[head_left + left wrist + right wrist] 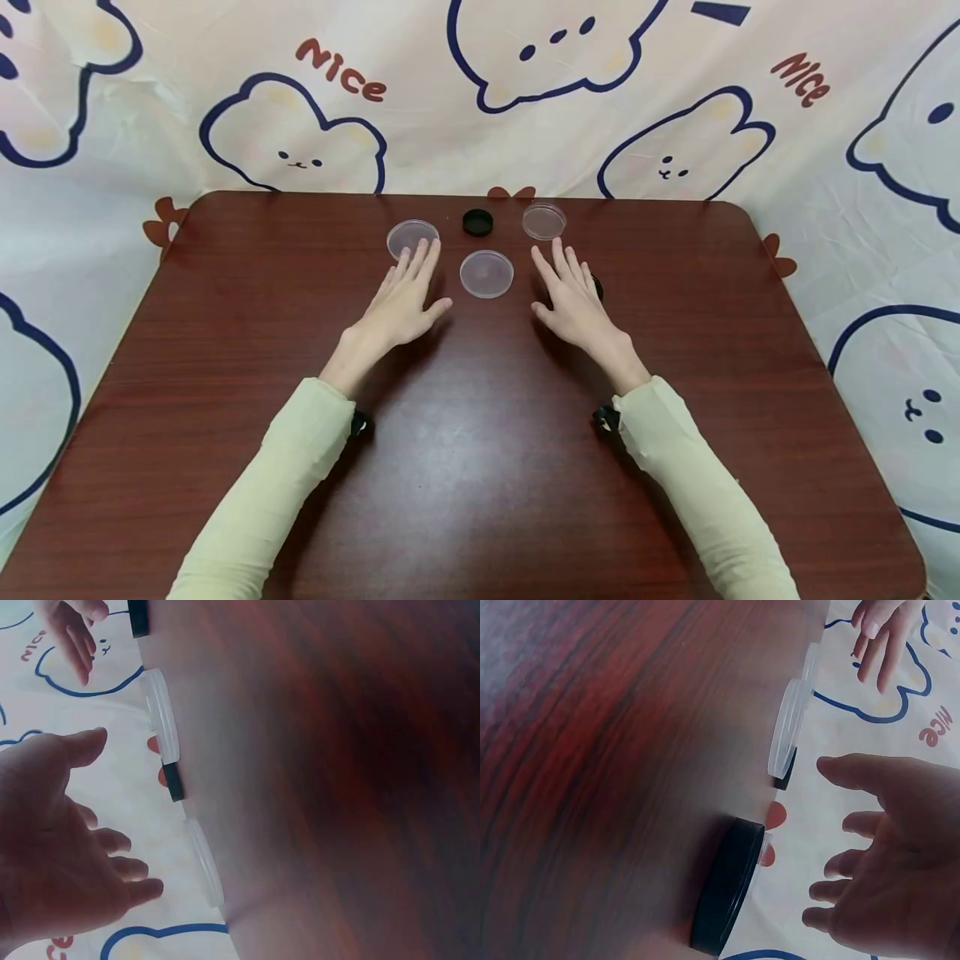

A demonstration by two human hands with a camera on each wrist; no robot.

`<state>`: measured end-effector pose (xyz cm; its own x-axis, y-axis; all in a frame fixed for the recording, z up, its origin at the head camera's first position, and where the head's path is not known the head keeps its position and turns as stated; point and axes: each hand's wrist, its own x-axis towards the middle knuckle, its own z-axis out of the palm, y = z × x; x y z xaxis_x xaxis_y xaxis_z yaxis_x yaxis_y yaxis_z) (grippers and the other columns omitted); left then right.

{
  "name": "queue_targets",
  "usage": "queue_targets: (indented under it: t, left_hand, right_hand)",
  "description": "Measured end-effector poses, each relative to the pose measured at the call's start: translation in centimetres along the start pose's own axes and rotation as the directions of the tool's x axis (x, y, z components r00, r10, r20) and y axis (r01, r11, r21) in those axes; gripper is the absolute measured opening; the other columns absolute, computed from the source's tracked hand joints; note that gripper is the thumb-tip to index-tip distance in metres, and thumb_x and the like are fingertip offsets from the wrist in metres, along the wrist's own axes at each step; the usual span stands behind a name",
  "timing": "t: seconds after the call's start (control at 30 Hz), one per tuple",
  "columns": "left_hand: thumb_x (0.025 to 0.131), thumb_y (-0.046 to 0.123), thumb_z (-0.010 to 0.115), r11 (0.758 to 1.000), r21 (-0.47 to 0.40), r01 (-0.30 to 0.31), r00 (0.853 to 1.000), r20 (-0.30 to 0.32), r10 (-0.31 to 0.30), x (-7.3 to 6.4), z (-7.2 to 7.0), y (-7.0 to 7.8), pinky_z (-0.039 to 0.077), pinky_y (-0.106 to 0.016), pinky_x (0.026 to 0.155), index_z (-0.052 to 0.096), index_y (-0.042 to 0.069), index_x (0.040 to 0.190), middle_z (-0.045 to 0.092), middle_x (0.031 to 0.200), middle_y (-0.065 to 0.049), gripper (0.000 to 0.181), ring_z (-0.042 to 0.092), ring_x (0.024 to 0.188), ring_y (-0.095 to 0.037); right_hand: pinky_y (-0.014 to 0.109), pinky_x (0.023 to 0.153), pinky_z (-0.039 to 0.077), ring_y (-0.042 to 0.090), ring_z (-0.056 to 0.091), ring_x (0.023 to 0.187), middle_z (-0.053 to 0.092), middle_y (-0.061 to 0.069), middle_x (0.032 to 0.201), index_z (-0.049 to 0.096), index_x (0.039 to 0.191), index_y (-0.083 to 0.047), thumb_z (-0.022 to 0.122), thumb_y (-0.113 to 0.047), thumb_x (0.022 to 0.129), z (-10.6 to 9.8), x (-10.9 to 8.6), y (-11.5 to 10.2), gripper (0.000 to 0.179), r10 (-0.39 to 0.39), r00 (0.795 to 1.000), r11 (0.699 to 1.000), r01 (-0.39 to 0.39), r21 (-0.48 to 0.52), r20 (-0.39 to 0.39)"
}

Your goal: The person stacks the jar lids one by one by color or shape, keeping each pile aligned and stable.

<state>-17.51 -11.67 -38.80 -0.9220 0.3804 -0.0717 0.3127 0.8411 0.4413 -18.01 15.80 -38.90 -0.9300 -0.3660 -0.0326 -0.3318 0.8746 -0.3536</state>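
In the head view my left hand [401,304] is held above the table with fingers straight, its fingertips overlapping a clear round dish [408,233]. My right hand [577,304] mirrors it, fingers spread and holding nothing. A black round lid [597,287] is mostly hidden behind that hand; the right wrist view shows it as a thick black disc [727,889]. Between the hands lies a second clear dish [487,274]. Farther back are a small black round lid [477,222] and a third clear dish [544,221], just beyond the right fingertips.
The dark brown wooden table [465,500] has rounded far corners. Behind it and along its sides hangs a pale cloth [420,150] printed with cartoon bears. A small black device [606,418] shows at the right cuff, another black device [362,423] at the left.
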Motion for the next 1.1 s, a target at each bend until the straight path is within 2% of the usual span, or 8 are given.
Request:
queue_targets:
  t: [0.17,0.3,0.4,0.53,0.73,0.83,0.97,1.1]
  left_hand:
    - [0.097,0.028,0.060,0.995,-0.087,-0.057,0.998,0.005,0.058,0.6,0.2,0.1,0.011,-0.052,0.114,-0.003,0.011,0.155,-0.001,0.160,-0.017,0.087,0.001,0.145,-0.037]
    - [0.094,0.023,0.064,0.980,-0.176,-0.098,0.995,0.011,0.101,1.0,0.4,0.2,0.010,-0.047,0.115,0.001,0.007,0.155,0.002,0.160,-0.017,0.089,0.002,0.146,-0.032]
    - [0.093,0.018,0.066,0.971,-0.207,-0.119,0.992,0.014,0.125,1.4,0.5,0.3,0.010,-0.045,0.115,0.003,0.004,0.155,0.005,0.159,-0.019,0.089,0.004,0.146,-0.031]
    - [0.092,0.015,0.067,0.968,-0.225,-0.114,0.992,0.028,0.123,1.9,0.6,0.6,0.013,-0.050,0.114,0.007,0.001,0.154,0.005,0.158,-0.024,0.088,0.007,0.144,-0.037]
    - [0.089,0.015,0.070,0.965,-0.243,-0.097,0.992,0.052,0.113,2.8,0.7,1.4,0.013,-0.055,0.112,0.009,0.001,0.154,0.007,0.156,-0.027,0.090,0.008,0.143,-0.041]
    - [0.089,0.013,0.071,0.963,-0.255,-0.088,0.993,0.049,0.103,3.4,0.9,1.7,0.017,-0.054,0.112,0.011,0.000,0.154,0.012,0.155,-0.028,0.089,0.014,0.141,-0.043]
    - [0.087,0.012,0.072,0.963,-0.264,-0.043,0.998,0.039,0.055,4.0,1.1,2.2,0.025,-0.051,0.110,0.014,-0.001,0.153,0.020,0.152,-0.028,0.089,0.023,0.136,-0.046]
    - [0.085,0.011,0.074,0.961,-0.277,-0.001,1.000,0.020,0.007,4.5,1.3,2.6,0.029,-0.049,0.108,0.018,-0.003,0.152,0.025,0.148,-0.029,0.088,0.027,0.133,-0.046]
  right_hand:
    - [0.050,0.115,0.005,0.034,0.001,0.145,-0.001,0.021,0.158,0.018,0.155,-0.009,0.065,-0.015,0.092,0.2,0.7,-0.2,0.079,-0.062,0.998,0.993,0.064,0.099,-0.028]
    - [0.051,0.114,0.011,0.036,0.007,0.145,0.004,0.020,0.159,0.020,0.154,-0.008,0.065,-0.010,0.092,0.5,1.3,-0.3,0.077,-0.103,0.994,0.971,0.110,0.212,-0.044]
    - [0.052,0.113,0.017,0.036,0.010,0.144,0.006,0.018,0.159,0.021,0.154,-0.007,0.064,-0.008,0.092,0.6,1.7,-0.4,0.076,-0.113,0.993,0.958,0.121,0.262,-0.045]
    - [0.049,0.112,0.020,0.035,0.013,0.144,0.008,0.020,0.159,0.022,0.153,-0.003,0.065,-0.007,0.091,0.7,2.2,-0.7,0.075,-0.131,0.991,0.945,0.135,0.297,-0.036]
    - [0.049,0.113,0.017,0.030,0.015,0.144,0.014,0.023,0.157,0.025,0.151,0.001,0.066,-0.005,0.090,1.2,3.1,-0.8,0.074,-0.154,0.988,0.934,0.149,0.324,-0.011]
    - [0.047,0.110,0.028,0.029,0.022,0.142,0.017,0.023,0.156,0.027,0.150,0.002,0.067,-0.005,0.089,1.6,3.5,-0.7,0.073,-0.148,0.989,0.926,0.141,0.351,-0.009]
    - [0.039,0.099,0.043,0.031,0.035,0.136,0.020,0.024,0.155,0.028,0.149,0.002,0.067,-0.003,0.089,2.0,4.0,-0.5,0.073,-0.124,0.992,0.910,0.116,0.398,-0.006]
    - [0.038,0.096,0.046,0.033,0.042,0.129,0.023,0.025,0.151,0.029,0.149,0.003,0.068,-0.003,0.088,2.3,4.4,-0.4,0.073,-0.100,0.995,0.910,0.091,0.405,0.003]
